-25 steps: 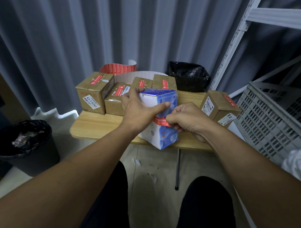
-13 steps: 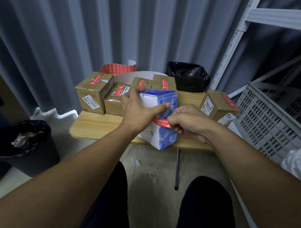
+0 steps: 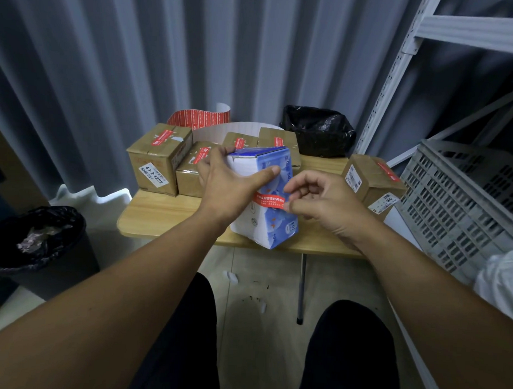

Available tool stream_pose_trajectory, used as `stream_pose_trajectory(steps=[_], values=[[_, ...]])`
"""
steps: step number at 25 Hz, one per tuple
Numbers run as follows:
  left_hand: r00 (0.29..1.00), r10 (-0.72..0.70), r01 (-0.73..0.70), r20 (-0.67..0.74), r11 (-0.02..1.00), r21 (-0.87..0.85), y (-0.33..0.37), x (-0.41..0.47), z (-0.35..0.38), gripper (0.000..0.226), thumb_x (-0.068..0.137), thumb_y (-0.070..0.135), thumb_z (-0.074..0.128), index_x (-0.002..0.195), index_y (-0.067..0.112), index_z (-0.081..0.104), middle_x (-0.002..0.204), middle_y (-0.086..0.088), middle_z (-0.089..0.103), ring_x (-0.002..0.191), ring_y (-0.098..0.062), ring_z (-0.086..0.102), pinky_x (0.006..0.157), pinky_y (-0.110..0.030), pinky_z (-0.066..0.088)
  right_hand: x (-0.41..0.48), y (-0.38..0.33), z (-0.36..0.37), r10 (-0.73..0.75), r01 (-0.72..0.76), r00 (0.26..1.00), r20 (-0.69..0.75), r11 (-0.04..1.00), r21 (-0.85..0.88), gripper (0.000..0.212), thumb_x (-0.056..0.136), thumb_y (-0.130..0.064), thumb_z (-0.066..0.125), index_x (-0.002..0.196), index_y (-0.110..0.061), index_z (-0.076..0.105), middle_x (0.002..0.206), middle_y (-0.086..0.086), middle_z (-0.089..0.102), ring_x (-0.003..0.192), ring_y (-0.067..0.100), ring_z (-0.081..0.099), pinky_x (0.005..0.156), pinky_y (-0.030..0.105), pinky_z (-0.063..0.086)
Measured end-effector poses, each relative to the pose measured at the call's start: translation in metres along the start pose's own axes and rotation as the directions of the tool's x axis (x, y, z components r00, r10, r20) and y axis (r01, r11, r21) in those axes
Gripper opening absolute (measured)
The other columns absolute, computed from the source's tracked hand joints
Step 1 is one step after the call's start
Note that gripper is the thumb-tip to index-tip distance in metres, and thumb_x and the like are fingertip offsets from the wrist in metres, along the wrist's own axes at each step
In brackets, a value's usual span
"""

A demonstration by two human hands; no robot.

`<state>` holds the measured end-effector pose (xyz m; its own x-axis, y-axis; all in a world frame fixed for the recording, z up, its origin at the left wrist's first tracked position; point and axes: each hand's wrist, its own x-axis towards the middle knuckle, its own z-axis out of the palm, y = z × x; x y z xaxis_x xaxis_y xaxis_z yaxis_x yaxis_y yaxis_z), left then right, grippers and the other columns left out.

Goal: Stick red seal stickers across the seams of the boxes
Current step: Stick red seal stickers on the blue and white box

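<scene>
A blue and white box [image 3: 266, 223] stands tilted on the front edge of the small wooden table [image 3: 167, 217]. My left hand [image 3: 229, 187] grips it from the left, thumb stretched over the blue face. A red seal sticker [image 3: 269, 201] lies across the box's corner seam. My right hand [image 3: 327, 205] hovers at the sticker's right end, fingers loosely curled, thumb tip touching that end. A curled sheet of red stickers [image 3: 199, 118] stands at the back of the table.
Several brown cartons with red seals [image 3: 157, 159] line the table's back, and another [image 3: 372, 183] sits at the right. A black bag [image 3: 318, 132] lies behind. A grey crate [image 3: 458, 201] and white shelf frame [image 3: 399, 68] stand right, a black bin [image 3: 35, 239] left.
My right hand has drawn back to the right and loosened, uncovering more of the red sticker. My left hand and the box stay put.
</scene>
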<state>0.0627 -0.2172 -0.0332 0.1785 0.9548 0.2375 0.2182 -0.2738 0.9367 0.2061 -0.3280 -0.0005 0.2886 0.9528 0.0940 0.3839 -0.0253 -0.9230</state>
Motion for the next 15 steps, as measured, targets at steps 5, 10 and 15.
stream_pose_trajectory(steps=[5, 10, 15], values=[[1.0, -0.01, 0.01, 0.001, 1.0, 0.0, 0.003, 0.0, 0.0, 0.089, 0.06, 0.06, 0.087, 0.131, 0.03, 0.043, 0.126, 0.003, 0.033, 0.131, -0.021, 0.04, 0.112, -0.043, 0.04, 0.001, -0.002, 0.004, -0.121, 0.115, 0.992, -0.039, 0.985, -0.125, 0.013, 0.082, -0.001, 0.079, 0.077, -0.008, 0.07, 0.064, -0.007, 0.061, 0.051, -0.003, 0.049, 0.055, 0.01, 0.04], [1.0, 0.005, -0.002, -0.031, 0.996, 0.084, 0.009, 0.002, 0.0, 0.09, 0.061, 0.063, 0.086, 0.132, 0.028, 0.043, 0.137, -0.004, 0.034, 0.137, -0.022, 0.031, 0.116, -0.037, 0.031, 0.002, -0.003, 0.007, -0.051, 0.035, 0.992, -0.112, 0.989, -0.141, 0.016, 0.084, -0.01, 0.079, 0.073, -0.016, 0.069, 0.065, -0.002, 0.065, 0.057, 0.003, 0.056, 0.06, 0.025, 0.049], [0.997, -0.035, 0.048, -0.062, 0.975, 0.218, 0.015, 0.002, 0.001, 0.093, 0.06, 0.074, 0.079, 0.131, 0.026, 0.043, 0.14, -0.009, 0.035, 0.138, -0.029, 0.03, 0.116, -0.04, 0.03, -0.002, -0.008, 0.01, 0.115, -0.114, 0.99, -0.082, 0.993, 0.014, 0.01, 0.089, -0.009, 0.073, 0.081, -0.01, 0.067, 0.072, 0.009, 0.068, 0.062, 0.012, 0.063, 0.061, 0.03, 0.056]])
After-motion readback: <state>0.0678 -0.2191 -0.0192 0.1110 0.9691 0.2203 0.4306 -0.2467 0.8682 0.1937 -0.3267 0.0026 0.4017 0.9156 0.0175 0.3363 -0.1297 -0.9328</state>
